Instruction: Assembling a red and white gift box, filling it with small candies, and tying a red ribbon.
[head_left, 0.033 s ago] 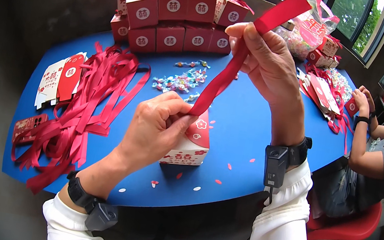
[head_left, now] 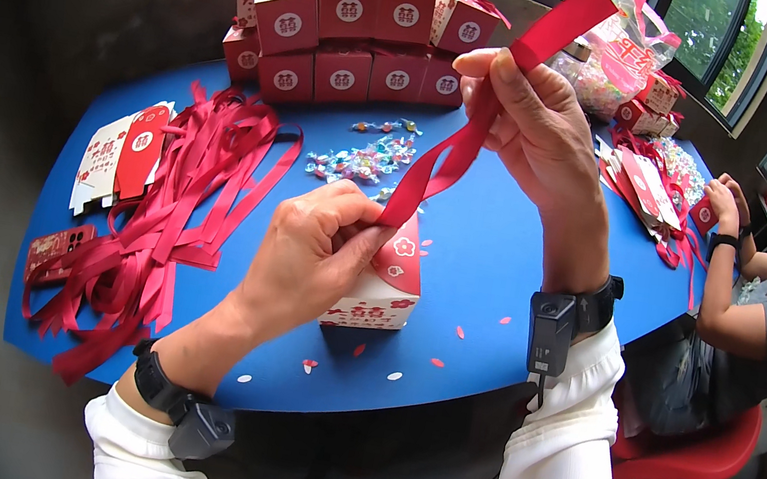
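A red ribbon is stretched slantwise above the table. Its lower part is pinched in my left hand, while my right hand grips it higher up, with a flat end sticking out past the thumb. Between my hands the ribbon runs in two strands with a narrow gap. Below and partly behind my left hand stands a small red-and-white gift box with flower prints; its left side is hidden.
Loose red ribbons lie at left, beside flat box blanks and a red phone. Wrapped candies lie beyond the box. Stacked red boxes stand at the back. At right sits another person. The blue table carries scattered petals.
A gap has opened between the two ribbon strands, which looked like one band before. My hands have hardly moved.
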